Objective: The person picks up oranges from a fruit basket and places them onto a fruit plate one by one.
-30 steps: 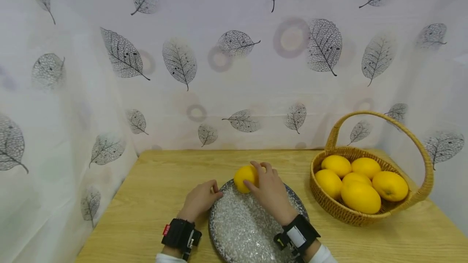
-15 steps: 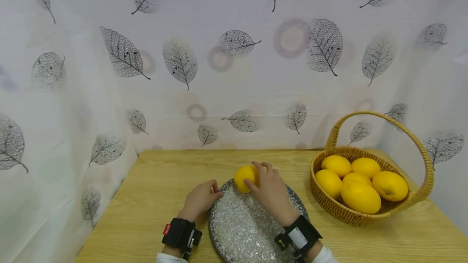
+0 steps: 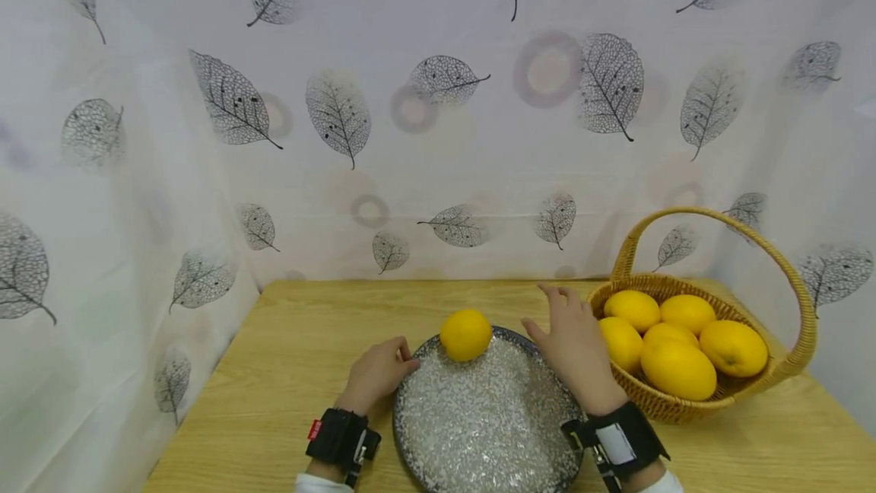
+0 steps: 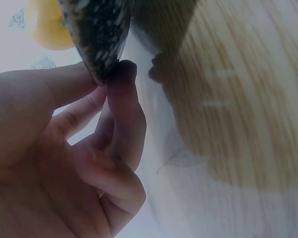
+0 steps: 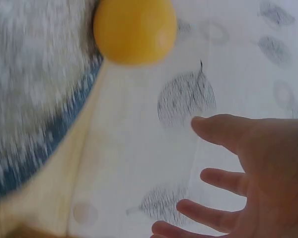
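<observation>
One lemon [image 3: 465,335] sits alone on the far rim of a speckled round plate [image 3: 486,421], on a wooden tabletop [image 3: 301,341]. Your left hand [image 3: 375,379] pinches the plate at its left edge, thumb on one side of the rim and a finger on the other. Your right hand [image 3: 571,341] is spread and holds nothing; it hovers over the plate's right edge, overlapping the near side of a wicker basket [image 3: 674,411] in the head view, though you cannot tell from this angle whether they touch. Six more lemons [image 3: 677,369] show in the basket. The likeliest trouble is the lone lemon: it is round, it rests right at the border, and no finger steadies it, so a small tilt or tug from your left hand could send it rolling, either inward across the plate or over the back edge onto the tabletop. Lifting that pinched rim would be the surest cause. Your right wrist is a second risk: its black strap [image 3: 623,443] lies over the plate's right rim as the head camera sees it, and if low enough could snag and turn the plate. If you reach into the basket, knuckles brushing its side could shove it or unsettle the heap, whose front lemon rests against its neighbours.
</observation>
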`<state>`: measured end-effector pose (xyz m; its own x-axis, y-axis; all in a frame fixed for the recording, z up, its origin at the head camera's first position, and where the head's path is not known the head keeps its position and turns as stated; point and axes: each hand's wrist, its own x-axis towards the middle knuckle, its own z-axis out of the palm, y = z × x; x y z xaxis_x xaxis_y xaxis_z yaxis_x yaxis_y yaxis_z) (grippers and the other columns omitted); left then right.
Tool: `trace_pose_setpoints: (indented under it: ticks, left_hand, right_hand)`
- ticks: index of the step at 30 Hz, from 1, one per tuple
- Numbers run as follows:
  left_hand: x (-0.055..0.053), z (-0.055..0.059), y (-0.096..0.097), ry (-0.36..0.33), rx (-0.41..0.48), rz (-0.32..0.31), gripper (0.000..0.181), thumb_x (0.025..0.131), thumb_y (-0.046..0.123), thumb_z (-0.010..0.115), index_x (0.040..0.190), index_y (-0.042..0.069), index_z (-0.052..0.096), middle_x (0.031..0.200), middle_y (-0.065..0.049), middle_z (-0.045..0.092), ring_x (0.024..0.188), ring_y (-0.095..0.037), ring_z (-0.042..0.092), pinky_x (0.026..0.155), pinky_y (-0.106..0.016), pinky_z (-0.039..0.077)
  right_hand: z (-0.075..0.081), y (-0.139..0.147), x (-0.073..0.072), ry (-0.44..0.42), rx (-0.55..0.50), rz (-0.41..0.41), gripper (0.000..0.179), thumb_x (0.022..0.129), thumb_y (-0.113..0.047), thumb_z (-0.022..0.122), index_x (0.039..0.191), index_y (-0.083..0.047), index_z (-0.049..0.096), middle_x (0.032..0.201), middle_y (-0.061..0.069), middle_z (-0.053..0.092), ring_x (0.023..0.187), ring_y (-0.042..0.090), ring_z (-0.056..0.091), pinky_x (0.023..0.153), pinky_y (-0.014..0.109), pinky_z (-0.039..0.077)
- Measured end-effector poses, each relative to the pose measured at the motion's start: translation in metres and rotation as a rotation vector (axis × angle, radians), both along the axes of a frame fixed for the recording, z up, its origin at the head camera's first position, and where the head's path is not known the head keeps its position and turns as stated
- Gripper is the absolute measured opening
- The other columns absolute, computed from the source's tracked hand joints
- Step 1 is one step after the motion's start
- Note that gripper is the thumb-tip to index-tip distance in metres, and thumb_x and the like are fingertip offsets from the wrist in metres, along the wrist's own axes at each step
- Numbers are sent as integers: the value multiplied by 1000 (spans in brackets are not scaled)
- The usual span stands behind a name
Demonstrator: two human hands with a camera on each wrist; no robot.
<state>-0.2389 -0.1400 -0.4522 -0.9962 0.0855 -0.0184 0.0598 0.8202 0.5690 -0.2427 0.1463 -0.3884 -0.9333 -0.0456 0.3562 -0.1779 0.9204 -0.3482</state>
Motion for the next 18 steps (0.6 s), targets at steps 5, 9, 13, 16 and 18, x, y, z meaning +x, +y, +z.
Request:
trace_pose_setpoints:
  ticks: [5, 9, 13, 16, 18]
  left_hand:
    - [0, 1, 0, 2, 3, -7, 18, 87, 26, 68, 82, 11, 59, 60, 0, 46, 52, -14, 43, 46, -26, 29]
    - [0, 1, 0, 2, -1, 0, 19, 87, 27, 68, 82, 11, 59, 60, 0, 44, 52, -14, 43, 47, -26, 29]
    - [0, 1, 0, -1, 0, 1, 19, 87, 27, 68, 82, 11, 59, 60, 0, 45, 52, -14, 43, 47, -26, 29]
    - [1, 1, 0, -3, 4, -2, 19, 87, 27, 68, 82, 11, 59, 61, 0, 46, 52, -14, 44, 47, -26, 29]
    - [1, 1, 0, -2, 5, -1, 19, 87, 27, 68, 82, 11, 60, 61, 0, 47, 53, -14, 44, 47, -26, 29]
  right_hand:
    - [14, 39, 5, 21, 10, -74, 62, 87, -30, 68, 136, 2, 49, 130, 40, 46, 102, 56, 49, 72, 64, 48]
    - [20, 64, 8, 8, -13, -125, 59, 87, -29, 66, 132, 5, 50, 132, 43, 41, 106, 59, 43, 74, 67, 45]
    - [23, 86, 10, -57, -23, -171, 62, 89, -30, 63, 135, 7, 47, 134, 44, 35, 108, 62, 38, 75, 70, 42]
    - [25, 101, 13, -136, -13, -192, 70, 88, -36, 64, 138, 8, 42, 136, 47, 30, 109, 65, 34, 73, 73, 42]
    - [25, 110, 15, -193, -3, -202, 77, 86, -41, 65, 139, 7, 39, 137, 49, 27, 111, 68, 32, 71, 74, 42]
